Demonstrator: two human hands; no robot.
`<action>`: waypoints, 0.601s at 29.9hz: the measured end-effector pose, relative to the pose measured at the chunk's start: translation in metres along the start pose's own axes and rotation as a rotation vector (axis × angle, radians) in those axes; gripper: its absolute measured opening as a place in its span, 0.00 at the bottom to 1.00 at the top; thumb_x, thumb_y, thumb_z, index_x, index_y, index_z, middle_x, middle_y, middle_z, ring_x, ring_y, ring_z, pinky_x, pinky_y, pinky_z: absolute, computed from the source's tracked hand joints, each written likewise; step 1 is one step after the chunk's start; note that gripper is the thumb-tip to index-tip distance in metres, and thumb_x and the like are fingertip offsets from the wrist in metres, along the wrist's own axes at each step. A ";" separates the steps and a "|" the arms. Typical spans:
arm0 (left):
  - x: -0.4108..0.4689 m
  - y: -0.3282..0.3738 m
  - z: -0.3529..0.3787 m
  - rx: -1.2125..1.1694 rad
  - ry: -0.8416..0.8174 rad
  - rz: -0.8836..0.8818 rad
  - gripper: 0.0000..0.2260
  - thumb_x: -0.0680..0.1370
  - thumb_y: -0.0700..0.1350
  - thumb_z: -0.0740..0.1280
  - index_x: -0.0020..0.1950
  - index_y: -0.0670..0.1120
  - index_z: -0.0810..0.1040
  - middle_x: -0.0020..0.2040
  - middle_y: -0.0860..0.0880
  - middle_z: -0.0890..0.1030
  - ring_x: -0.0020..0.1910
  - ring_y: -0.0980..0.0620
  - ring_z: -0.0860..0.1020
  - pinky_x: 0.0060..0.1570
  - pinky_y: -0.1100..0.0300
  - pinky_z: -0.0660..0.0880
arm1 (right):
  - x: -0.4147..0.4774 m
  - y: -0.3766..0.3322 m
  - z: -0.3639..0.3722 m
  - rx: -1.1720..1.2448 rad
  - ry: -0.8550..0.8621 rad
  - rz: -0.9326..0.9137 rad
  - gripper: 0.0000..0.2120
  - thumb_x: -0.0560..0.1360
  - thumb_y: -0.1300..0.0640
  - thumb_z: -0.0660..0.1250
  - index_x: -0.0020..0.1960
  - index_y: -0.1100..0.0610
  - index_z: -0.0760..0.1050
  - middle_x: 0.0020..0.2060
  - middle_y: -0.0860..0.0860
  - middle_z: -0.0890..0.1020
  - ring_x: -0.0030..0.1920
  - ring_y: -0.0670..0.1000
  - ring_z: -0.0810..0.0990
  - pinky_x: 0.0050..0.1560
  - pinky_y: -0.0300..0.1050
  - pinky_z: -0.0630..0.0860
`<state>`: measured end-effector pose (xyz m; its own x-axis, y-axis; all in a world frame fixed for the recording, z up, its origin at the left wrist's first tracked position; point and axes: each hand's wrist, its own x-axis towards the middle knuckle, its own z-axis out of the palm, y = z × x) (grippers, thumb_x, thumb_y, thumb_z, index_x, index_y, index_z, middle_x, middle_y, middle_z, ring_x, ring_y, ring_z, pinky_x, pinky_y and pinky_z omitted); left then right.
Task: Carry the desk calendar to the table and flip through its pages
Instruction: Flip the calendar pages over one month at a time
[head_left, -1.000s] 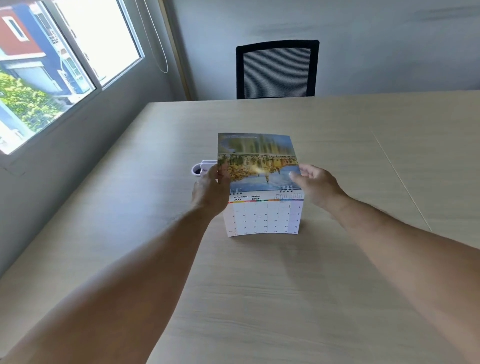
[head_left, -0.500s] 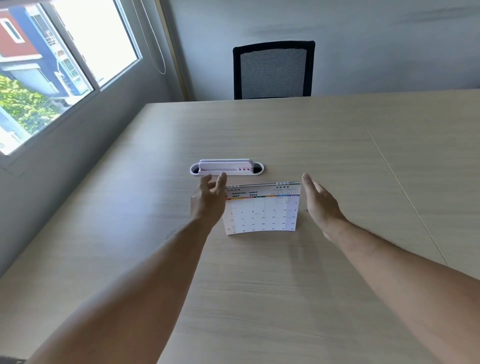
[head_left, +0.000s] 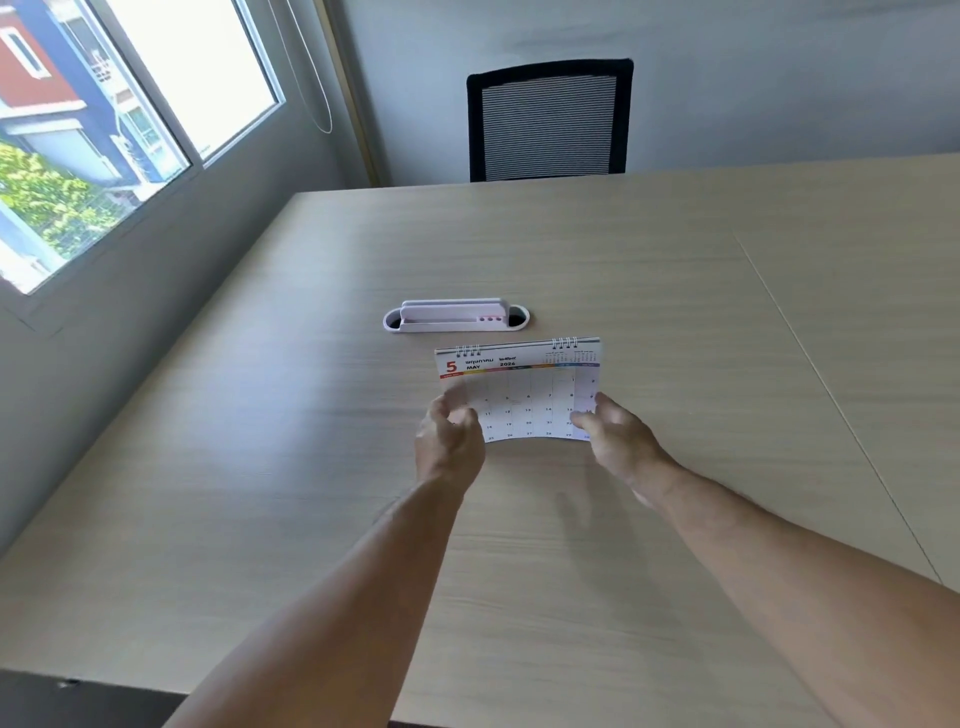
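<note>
Desk calendar (head_left: 522, 392) is standing on the table (head_left: 649, 291), showing May; left hand (head_left: 449, 441) and right hand (head_left: 621, 441) are pinching its page's lower corners, seemingly preparing another flip, needing a lift over the spiral rings (head_left: 564, 343)

The desk calendar (head_left: 524, 387) page reads "5", "MAY", "2026"

The table (head_left: 597, 545) is pale wood-grain laminate, smooth with a soft sheen. The calendar (head_left: 524, 400) has smooth white paper pages on metal wire rings. The cable tray (head_left: 456, 317) looks like glossy white plastic.
</note>
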<state>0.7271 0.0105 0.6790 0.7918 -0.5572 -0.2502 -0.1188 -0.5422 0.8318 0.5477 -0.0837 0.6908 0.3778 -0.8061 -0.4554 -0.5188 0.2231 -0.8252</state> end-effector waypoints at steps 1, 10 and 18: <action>0.002 -0.002 -0.001 -0.001 0.002 -0.004 0.21 0.80 0.49 0.61 0.72 0.49 0.77 0.67 0.45 0.81 0.63 0.43 0.78 0.65 0.50 0.75 | 0.000 0.001 0.000 -0.012 0.016 -0.008 0.32 0.79 0.45 0.62 0.80 0.54 0.63 0.78 0.51 0.68 0.76 0.54 0.68 0.74 0.50 0.65; 0.005 -0.013 -0.026 0.026 0.025 0.073 0.27 0.72 0.66 0.75 0.64 0.50 0.82 0.59 0.52 0.86 0.57 0.52 0.83 0.62 0.50 0.79 | -0.003 0.007 -0.013 0.010 0.188 -0.086 0.16 0.76 0.41 0.71 0.53 0.53 0.79 0.51 0.48 0.85 0.51 0.51 0.83 0.48 0.46 0.78; 0.006 -0.016 -0.052 0.272 0.013 0.330 0.13 0.79 0.56 0.70 0.62 0.54 0.80 0.55 0.54 0.86 0.48 0.52 0.85 0.52 0.51 0.81 | -0.005 -0.002 -0.020 0.097 0.134 -0.109 0.09 0.79 0.51 0.69 0.51 0.56 0.84 0.49 0.56 0.88 0.47 0.57 0.87 0.44 0.51 0.85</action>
<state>0.7648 0.0485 0.6894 0.6921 -0.7216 0.0156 -0.5198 -0.4834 0.7044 0.5315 -0.0910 0.7009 0.3184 -0.8928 -0.3186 -0.4017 0.1774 -0.8984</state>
